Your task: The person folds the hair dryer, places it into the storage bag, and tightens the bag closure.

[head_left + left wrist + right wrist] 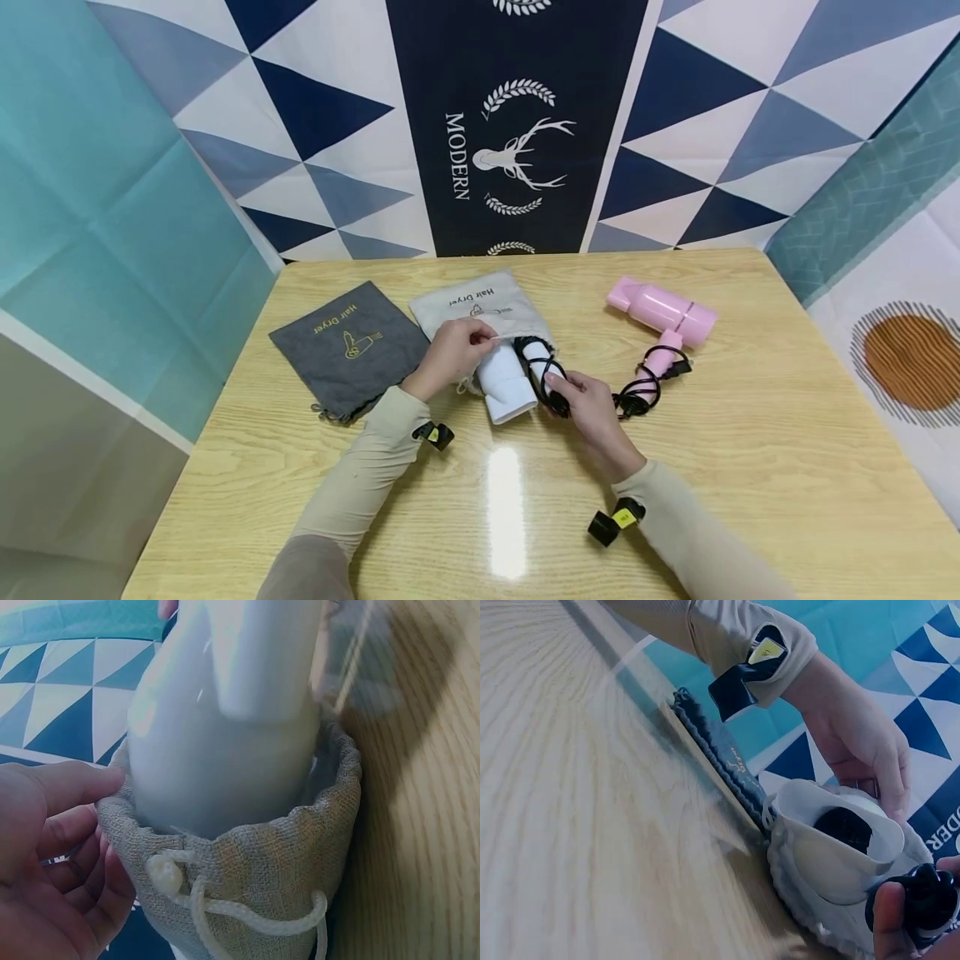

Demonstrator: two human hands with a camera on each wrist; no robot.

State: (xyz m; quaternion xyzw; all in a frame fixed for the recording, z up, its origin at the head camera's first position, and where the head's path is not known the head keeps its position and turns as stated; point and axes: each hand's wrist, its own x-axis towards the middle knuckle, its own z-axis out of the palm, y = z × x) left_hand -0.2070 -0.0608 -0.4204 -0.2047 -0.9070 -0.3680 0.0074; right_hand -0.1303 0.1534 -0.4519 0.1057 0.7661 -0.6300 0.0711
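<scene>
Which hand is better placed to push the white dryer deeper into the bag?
Probably the right hand: it holds the dryer by its handle, while the left hand pinches the bag at its rim.

Free room nearside, white dryer (504, 382) beyond

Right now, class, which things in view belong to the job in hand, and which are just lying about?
In the job:
light grey bag, its rim pinched by the left hand
white hair dryer, partly inside the bag, held by the right hand

Lying about:
dark grey bag
pink hair dryer
</scene>
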